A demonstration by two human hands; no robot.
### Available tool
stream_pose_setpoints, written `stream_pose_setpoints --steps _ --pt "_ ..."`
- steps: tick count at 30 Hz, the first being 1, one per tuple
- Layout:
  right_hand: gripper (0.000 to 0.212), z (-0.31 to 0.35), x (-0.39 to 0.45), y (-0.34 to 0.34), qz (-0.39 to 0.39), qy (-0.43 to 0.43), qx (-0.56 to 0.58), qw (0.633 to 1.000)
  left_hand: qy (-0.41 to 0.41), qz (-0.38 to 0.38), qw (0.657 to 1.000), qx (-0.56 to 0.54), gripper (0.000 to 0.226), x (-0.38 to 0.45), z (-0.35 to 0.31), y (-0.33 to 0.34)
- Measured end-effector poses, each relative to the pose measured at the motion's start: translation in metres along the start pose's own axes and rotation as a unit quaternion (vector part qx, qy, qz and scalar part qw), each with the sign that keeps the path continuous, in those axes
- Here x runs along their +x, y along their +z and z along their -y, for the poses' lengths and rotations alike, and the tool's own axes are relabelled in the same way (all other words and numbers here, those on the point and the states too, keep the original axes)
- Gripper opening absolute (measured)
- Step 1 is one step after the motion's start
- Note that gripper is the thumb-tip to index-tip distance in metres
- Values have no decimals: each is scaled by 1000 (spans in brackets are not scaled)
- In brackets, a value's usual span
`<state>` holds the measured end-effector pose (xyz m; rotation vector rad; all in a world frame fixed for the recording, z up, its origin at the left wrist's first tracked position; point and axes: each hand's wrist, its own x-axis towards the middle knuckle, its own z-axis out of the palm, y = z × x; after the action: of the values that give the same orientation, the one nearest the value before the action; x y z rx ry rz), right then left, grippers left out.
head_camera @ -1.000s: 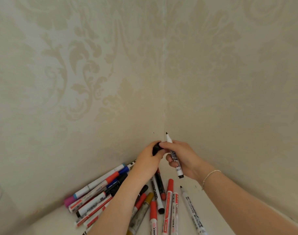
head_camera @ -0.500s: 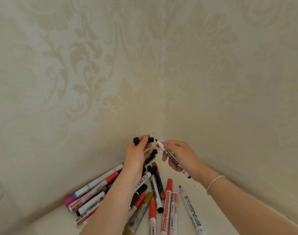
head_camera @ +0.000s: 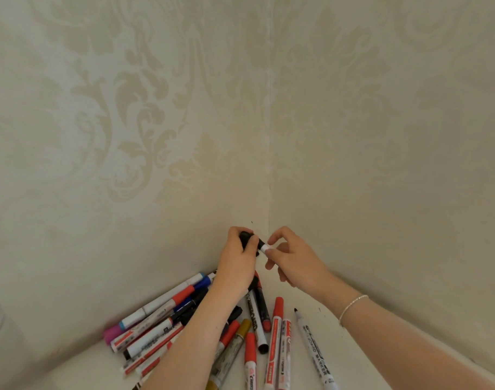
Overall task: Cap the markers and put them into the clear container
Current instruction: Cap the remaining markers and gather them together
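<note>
A white marker (head_camera: 262, 246) with its black cap (head_camera: 247, 239) meets between my hands, above the loose markers (head_camera: 201, 319) heaped below it.

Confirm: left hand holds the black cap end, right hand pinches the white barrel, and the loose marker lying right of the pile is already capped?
Not quite. The head view shows the loose marker right of the pile uncapped, its dark tip bare. The rest stands: the left hand holds the black cap end, and the right hand pinches the white barrel.
</note>
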<state>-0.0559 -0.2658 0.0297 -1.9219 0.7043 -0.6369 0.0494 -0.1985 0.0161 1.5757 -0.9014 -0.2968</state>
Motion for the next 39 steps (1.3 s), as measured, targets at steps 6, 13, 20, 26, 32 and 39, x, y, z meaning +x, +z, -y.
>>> stream_pose_setpoints --steps 6,13,20,26,32,39 --pt "9 -3 -1 7 -1 7 2 1000 -13 2 997 -70 8 2 0 -6" --pt "12 -4 1 7 -24 3 -23 999 -39 -2 996 -80 4 -2 3 3" --pt "16 -3 10 10 -50 2 -70 996 -57 -10 994 -90 5 -3 5 8" --pt "15 4 11 8 -44 24 -56 997 -72 -14 992 -105 4 -4 6 10" --pt "12 2 7 2 -19 86 28 996 -78 11 995 -67 5 -5 7 12" --pt "13 -10 -6 -8 -18 -6 -133 991 -80 103 991 -10 9 -1 2 5"
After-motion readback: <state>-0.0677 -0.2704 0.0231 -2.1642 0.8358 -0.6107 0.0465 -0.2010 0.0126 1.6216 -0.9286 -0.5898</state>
